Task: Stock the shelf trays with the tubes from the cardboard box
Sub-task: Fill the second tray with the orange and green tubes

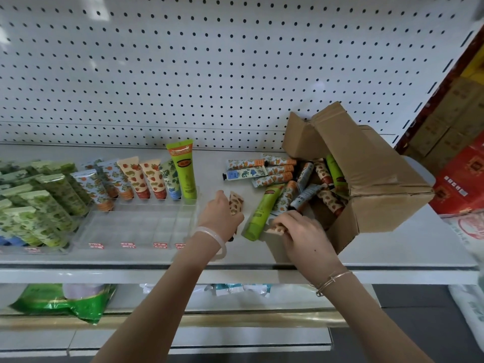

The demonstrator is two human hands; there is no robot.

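Centre of frame: gripping a strawberry-print tube (235, 203) upright in the curled left grip (220, 214), just right of the clear tray (136, 226) on the shelf (157, 259). Right of centre: pinching a peach-print tube (275, 228) in the right grip (301, 233), low at the mouth of the cardboard box (372, 174), tipped on its side at right with loose tubes (262, 170) spilled leftward and a green tube (260, 213) lying between both grips. Back row of the tray, centre left: stocked with upright tubes (150, 179), caps down.
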